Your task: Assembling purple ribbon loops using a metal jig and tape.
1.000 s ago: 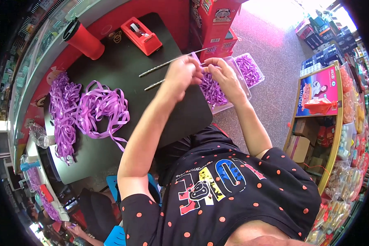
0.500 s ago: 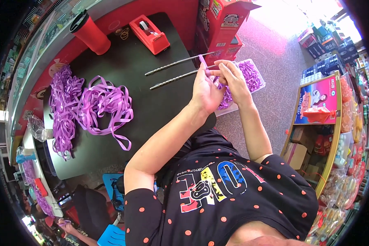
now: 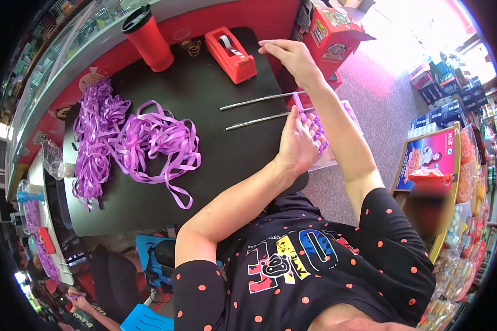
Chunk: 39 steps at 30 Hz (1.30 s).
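Two thin twisted metal rods (image 3: 249,104) jut out side by side past the table's right edge. A short length of purple ribbon (image 3: 297,101) stands at the rods, and my left hand (image 3: 299,142) pinches it with thumb and fingertips. My right hand (image 3: 298,62) is raised beyond the rods, to the right of a red tape dispenser (image 3: 232,58). Its fingers are drawn together; whatever they hold, if anything, cannot be made out. Below both arms, a clear plastic box (image 3: 330,160) with purple ribbon pieces is partly covered by my left hand and right forearm.
On the dark table (image 3: 204,182) lie a loose heap of purple ribbon (image 3: 160,140) and a denser bundle (image 3: 93,143). A red tumbler (image 3: 152,47) and rubber bands (image 3: 193,48) sit at the back. Red cartons (image 3: 337,36) stand beyond; another person's hand (image 3: 80,302) shows lower left.
My right hand has left the ribbon and rods and swung up and left toward the tape dispenser. My left hand stays at the rods. The whole view has shifted slightly.
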Tool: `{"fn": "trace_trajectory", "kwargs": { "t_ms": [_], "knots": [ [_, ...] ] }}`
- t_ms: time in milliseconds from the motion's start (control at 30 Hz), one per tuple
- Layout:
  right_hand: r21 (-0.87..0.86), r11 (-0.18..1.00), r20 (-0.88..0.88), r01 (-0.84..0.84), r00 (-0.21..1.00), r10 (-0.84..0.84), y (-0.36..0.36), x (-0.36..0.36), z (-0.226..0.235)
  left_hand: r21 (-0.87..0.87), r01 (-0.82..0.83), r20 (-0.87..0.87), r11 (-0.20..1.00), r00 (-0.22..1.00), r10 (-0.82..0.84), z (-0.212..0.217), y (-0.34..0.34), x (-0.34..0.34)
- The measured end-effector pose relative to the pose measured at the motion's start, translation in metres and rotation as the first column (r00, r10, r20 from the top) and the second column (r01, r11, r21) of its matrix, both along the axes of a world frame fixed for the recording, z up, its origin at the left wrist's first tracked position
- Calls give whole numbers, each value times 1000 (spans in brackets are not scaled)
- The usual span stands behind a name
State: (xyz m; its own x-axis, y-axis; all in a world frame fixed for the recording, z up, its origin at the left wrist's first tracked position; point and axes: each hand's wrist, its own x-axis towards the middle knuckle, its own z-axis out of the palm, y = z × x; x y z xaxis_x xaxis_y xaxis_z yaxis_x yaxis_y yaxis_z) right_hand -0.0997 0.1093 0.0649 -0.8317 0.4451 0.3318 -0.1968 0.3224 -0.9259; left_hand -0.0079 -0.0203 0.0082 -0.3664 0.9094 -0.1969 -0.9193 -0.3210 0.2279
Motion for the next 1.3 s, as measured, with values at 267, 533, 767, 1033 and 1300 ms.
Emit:
{"fn": "trace_trajectory", "kwargs": {
  "t_ms": [267,533,767,1033,1300],
  "knots": [
    [-302,953,489,-37,852,188,3,-57,11,39,15,21,999,1000,-16,-5,4,1],
    [-348,937,600,-37,760,252,4,-64,18,-28,-5,50,1000,999,6,-2,5,1],
    [-263,965,609,6,777,161,-2,-67,15,-22,2,51,1000,999,-1,0,3,1],
    [-375,925,531,-67,802,274,0,-50,24,-14,-5,51,1000,999,6,1,2,0],
    [-379,924,455,-39,862,223,-8,-15,12,4,13,36,1000,999,-13,-4,3,-3]
  ]
}}
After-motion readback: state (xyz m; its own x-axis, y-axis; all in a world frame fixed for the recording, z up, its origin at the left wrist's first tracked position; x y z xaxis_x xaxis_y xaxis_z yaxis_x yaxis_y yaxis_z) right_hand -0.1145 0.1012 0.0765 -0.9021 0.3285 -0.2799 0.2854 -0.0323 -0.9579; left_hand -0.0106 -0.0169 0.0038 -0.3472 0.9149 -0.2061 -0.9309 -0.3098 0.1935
